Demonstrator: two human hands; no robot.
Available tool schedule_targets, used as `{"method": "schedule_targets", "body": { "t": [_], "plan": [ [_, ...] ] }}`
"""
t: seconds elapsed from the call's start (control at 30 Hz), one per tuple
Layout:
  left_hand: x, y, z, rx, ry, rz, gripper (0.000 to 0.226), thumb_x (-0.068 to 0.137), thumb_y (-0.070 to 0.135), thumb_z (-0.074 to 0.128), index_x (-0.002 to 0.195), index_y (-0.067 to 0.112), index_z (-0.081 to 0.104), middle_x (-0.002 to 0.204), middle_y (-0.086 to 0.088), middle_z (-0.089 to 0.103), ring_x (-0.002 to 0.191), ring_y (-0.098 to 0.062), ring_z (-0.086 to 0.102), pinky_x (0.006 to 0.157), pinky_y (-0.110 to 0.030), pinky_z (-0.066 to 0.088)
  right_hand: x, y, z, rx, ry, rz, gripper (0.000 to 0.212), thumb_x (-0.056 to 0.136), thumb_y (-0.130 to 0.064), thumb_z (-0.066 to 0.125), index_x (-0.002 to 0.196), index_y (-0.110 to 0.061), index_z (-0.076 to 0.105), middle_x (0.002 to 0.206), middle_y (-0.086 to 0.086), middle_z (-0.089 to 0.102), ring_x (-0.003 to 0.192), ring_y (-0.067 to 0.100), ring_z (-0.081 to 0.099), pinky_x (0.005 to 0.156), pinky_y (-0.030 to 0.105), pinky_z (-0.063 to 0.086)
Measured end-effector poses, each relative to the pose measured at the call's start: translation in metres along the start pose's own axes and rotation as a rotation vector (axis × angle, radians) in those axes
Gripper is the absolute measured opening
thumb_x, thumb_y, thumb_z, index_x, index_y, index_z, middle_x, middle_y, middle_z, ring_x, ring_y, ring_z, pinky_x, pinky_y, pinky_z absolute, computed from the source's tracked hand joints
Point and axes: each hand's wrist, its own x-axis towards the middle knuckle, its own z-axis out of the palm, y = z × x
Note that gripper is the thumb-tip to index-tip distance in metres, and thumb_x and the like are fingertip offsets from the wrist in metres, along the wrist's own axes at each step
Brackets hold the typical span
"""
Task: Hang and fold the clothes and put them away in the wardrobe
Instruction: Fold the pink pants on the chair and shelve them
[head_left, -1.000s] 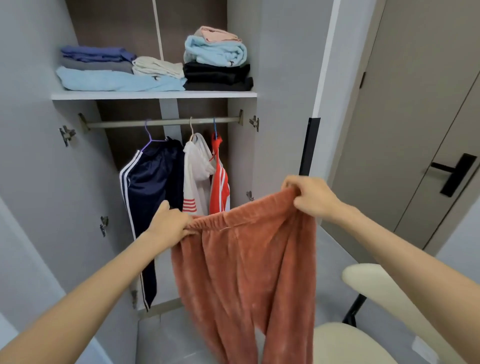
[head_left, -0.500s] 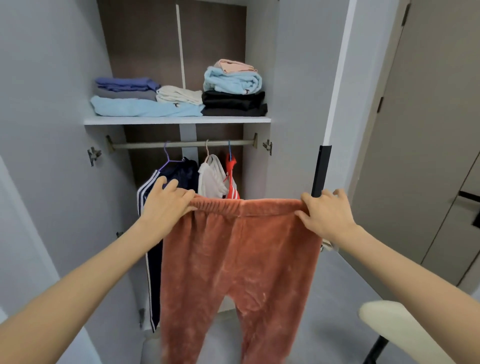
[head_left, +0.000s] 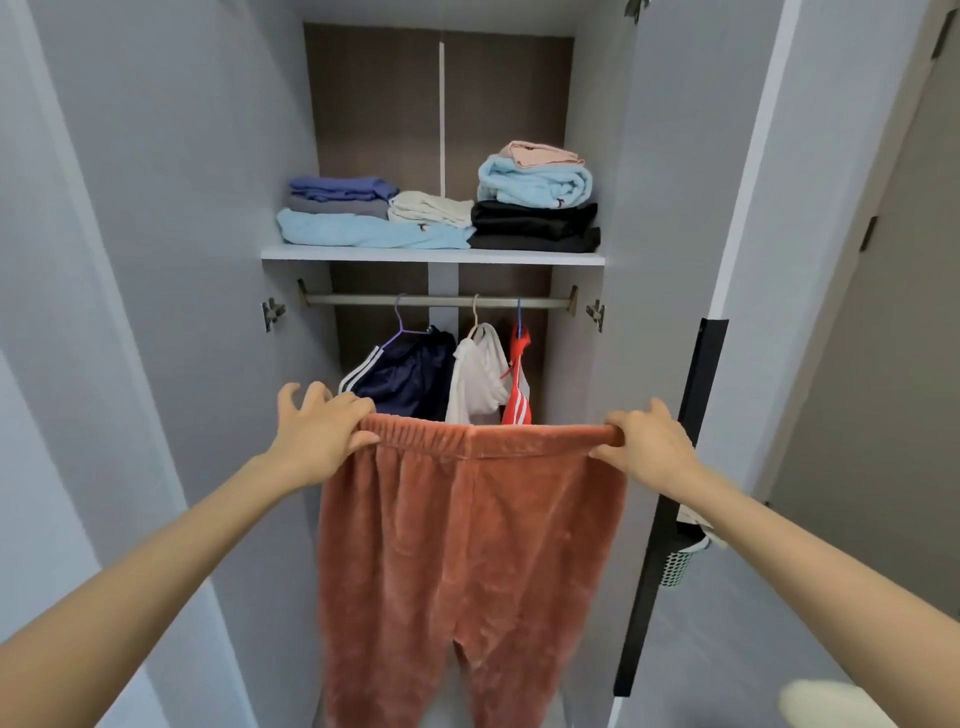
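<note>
Since a second ago the waistband (head_left: 483, 439) of the rust fleece trousers (head_left: 467, 545) has gone from slack and tilted to stretched level in front of the open wardrobe (head_left: 208, 260). Our left hand (head_left: 317, 436) grips its left end, our right hand (head_left: 647, 447) pinches its right end, and the legs hang free. By our reading, done: eight folded pieces (head_left: 535, 182) in three piles on the one shelf (head_left: 431, 255), plus three garments (head_left: 410, 374) on three hangers (head_left: 400, 322) on the one rail (head_left: 436, 300); left: this one pair, not yet folded or hung.
</note>
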Motion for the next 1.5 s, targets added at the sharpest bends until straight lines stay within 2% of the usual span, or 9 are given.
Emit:
{"method": "schedule_targets", "body": {
  "t": [0.07,0.2,0.43,0.63,0.83,1.0,1.2,1.33,1.5],
  "plan": [
    [-0.004,-0.005,-0.004,-0.159,0.191,0.075,0.03,0.097,0.051,0.033,0.102,0.028,0.052,0.111,0.016,0.051,0.117,-0.018,0.039,0.107,-0.049,0.014,0.003,-0.005,0.0,0.089,0.168,-0.142,0.013,0.096,-0.02,0.054,0.086,-0.024,0.047,0.08,-0.008,0.054,0.091,0.016,0.034,0.067,0.028,0.031],
    [-0.009,-0.004,-0.026,-0.469,0.468,0.35,0.037,0.098,0.044,0.032,0.113,0.024,0.059,0.12,0.013,0.054,0.126,-0.015,0.039,0.103,-0.032,0.032,0.015,-0.014,-0.018,0.546,0.312,-0.357,0.035,0.09,0.007,0.047,0.096,-0.027,0.053,0.097,-0.016,0.057,0.092,0.01,0.043,0.076,0.025,0.04],
    [-0.009,0.059,-0.05,-0.538,0.437,0.546,0.015,0.093,0.034,0.058,0.107,0.039,0.059,0.104,0.016,0.027,0.103,-0.014,0.031,0.094,-0.027,0.036,-0.001,-0.059,-0.048,0.871,0.126,-0.548,0.026,0.081,0.009,0.063,0.093,-0.014,0.065,0.094,0.0,0.068,0.093,0.019,0.066,0.084,0.035,0.054],
    [-0.018,0.085,-0.044,-0.745,0.385,0.506,0.015,0.096,0.029,0.052,0.108,0.036,0.059,0.134,0.011,0.021,0.131,-0.017,0.029,0.106,-0.016,0.027,-0.019,-0.06,-0.047,1.041,-0.071,-0.378,0.049,0.082,0.006,0.069,0.109,-0.019,0.037,0.097,0.008,0.061,0.069,0.009,0.059,0.068,0.021,0.049],
    [-0.025,0.098,-0.046,-0.978,0.225,0.571,0.019,0.097,0.014,0.054,0.108,0.027,0.061,0.155,0.014,0.02,0.141,-0.004,0.026,0.111,-0.023,0.029,-0.032,-0.061,-0.037,1.207,-0.057,-0.134,0.053,0.081,0.008,0.068,0.098,-0.021,0.027,0.092,0.006,0.036,0.051,0.002,0.032,0.047,0.013,0.037],
    [-0.033,0.106,-0.054,-1.042,0.153,0.66,0.014,0.093,0.013,0.057,0.106,0.011,0.064,0.125,0.019,0.054,0.125,-0.006,0.048,0.104,-0.02,0.037,-0.04,-0.06,-0.035,1.173,-0.062,-0.056,0.048,0.083,0.005,0.067,0.089,-0.019,0.025,0.08,-0.001,0.03,0.059,0.006,0.026,0.05,0.017,0.033],
    [-0.041,0.113,-0.048,-0.98,0.155,0.662,0.014,0.094,0.013,0.057,0.102,0.023,0.062,0.114,0.016,0.055,0.116,-0.009,0.053,0.098,-0.029,0.044,-0.056,-0.058,-0.034,1.068,-0.025,-0.011,0.04,0.082,0.003,0.069,0.089,-0.015,0.034,0.074,-0.005,0.041,0.053,0.0,0.039,0.047,0.011,0.037],
    [-0.046,0.106,-0.036,-0.924,0.299,0.56,0.014,0.098,0.023,0.051,0.108,0.023,0.061,0.119,0.013,0.052,0.117,-0.01,0.051,0.098,-0.026,0.041,-0.071,-0.052,-0.051,0.886,0.298,-0.282,0.028,0.078,0.003,0.067,0.079,-0.023,0.059,0.083,-0.009,0.057,0.067,0.003,0.051,0.064,0.02,0.044],
    [-0.053,0.097,-0.035,-0.776,0.472,0.531,0.022,0.1,0.032,0.041,0.112,0.022,0.057,0.122,0.011,0.047,0.115,-0.003,0.047,0.097,-0.013,0.036,-0.087,-0.036,-0.044,0.39,0.1,-0.52,0.022,0.086,-0.01,0.065,0.094,-0.028,0.074,0.093,-0.015,0.067,0.082,0.006,0.06,0.071,0.019,0.046]
  ]
}}
